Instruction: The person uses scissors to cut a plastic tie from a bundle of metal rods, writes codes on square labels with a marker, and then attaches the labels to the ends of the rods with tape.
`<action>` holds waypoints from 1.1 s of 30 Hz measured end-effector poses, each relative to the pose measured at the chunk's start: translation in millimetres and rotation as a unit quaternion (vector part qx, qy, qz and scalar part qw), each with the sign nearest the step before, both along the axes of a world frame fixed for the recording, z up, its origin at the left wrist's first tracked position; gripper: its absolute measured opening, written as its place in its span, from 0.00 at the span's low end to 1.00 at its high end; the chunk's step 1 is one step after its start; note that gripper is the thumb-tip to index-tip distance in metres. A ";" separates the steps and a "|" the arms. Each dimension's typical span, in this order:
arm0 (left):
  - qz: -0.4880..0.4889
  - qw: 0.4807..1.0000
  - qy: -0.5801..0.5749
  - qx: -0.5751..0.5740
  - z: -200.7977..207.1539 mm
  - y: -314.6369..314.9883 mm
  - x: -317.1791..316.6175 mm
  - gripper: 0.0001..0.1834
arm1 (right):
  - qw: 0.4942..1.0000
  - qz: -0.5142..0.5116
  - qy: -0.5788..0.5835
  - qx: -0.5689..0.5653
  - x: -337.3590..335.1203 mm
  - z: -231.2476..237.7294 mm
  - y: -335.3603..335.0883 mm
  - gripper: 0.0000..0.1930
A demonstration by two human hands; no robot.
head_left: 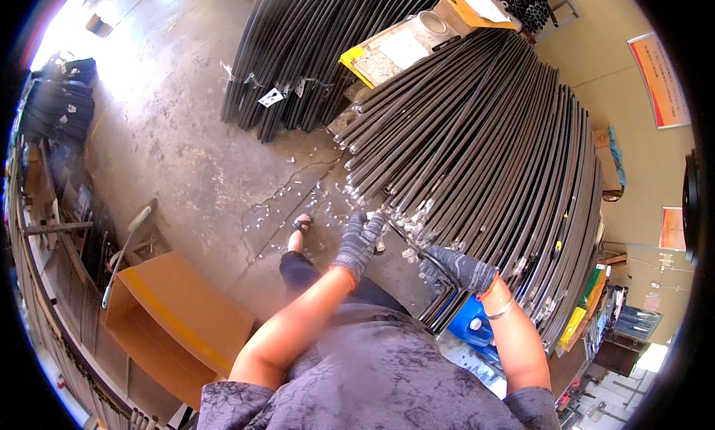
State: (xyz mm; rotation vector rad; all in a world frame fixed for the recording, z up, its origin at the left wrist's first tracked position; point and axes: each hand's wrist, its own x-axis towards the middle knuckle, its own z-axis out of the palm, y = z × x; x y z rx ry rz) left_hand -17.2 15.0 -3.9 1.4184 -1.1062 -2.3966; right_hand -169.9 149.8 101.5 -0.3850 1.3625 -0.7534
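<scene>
My left hand, in a grey knit glove with an orange cuff, is at the near ends of a large stack of dark metal tubes. Its fingers are closed; what they grip is too small to make out, with bits of clear plastic beside them. A thin black bent tube runs from near those fingertips to my right hand. The right hand, gloved alike, is wrapped around this tube near its bend. More bent black tubes lie just below the right hand.
A second tube bundle lies farther left. Between the stacks stands a tray with papers. An open cardboard box is at my left, a blue jug below my right hand. Plastic scraps litter the concrete floor.
</scene>
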 end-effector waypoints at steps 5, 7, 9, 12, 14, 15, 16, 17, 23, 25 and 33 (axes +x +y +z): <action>0.027 0.999 0.008 -0.018 -6.4 -1.3 -5.0 0.19 | 0.998 0.030 0.046 0.008 -7.6 -15.5 -15.4 0.14; 0.016 0.999 0.020 -0.025 -17.5 4.5 -3.0 0.19 | 0.997 -0.006 0.059 0.059 -0.3 -6.8 -35.8 0.10; 0.000 1.000 0.005 0.005 -3.4 3.3 0.0 0.19 | 0.995 0.013 0.082 0.045 -0.3 -4.4 -49.0 0.09; -0.023 0.999 0.000 0.033 -6.8 4.2 3.0 0.24 | 0.991 -0.051 0.023 0.124 -5.5 -13.3 -36.4 0.12; -0.118 0.981 0.063 -0.142 -87.3 16.8 7.1 0.33 | 0.996 -0.018 0.074 0.038 2.3 -23.9 -22.5 0.17; -0.168 0.955 0.098 -0.226 -77.5 11.4 2.3 0.37 | 0.996 -0.057 0.047 0.046 4.8 -18.7 -12.6 0.18; -0.222 0.903 0.013 -0.369 -65.8 11.3 2.7 0.49 | 0.994 -0.097 0.020 0.055 6.2 -9.0 -1.6 0.18; -0.183 0.943 0.074 -0.267 -36.3 3.9 -4.5 0.51 | 0.989 -0.138 -0.006 0.061 7.5 -1.5 12.8 0.19; -0.147 0.964 0.163 0.150 -35.9 3.1 -44.5 0.33 | 0.968 -0.245 -0.060 -0.015 9.4 13.3 72.8 0.20; 0.019 0.947 0.204 0.247 -25.1 23.2 -55.4 0.23 | 0.966 -0.253 -0.022 -0.051 14.4 16.5 87.4 0.17; -0.104 0.993 0.015 0.057 -50.1 12.8 -70.5 0.30 | 0.957 -0.280 -0.046 -0.061 27.2 -9.4 113.4 0.14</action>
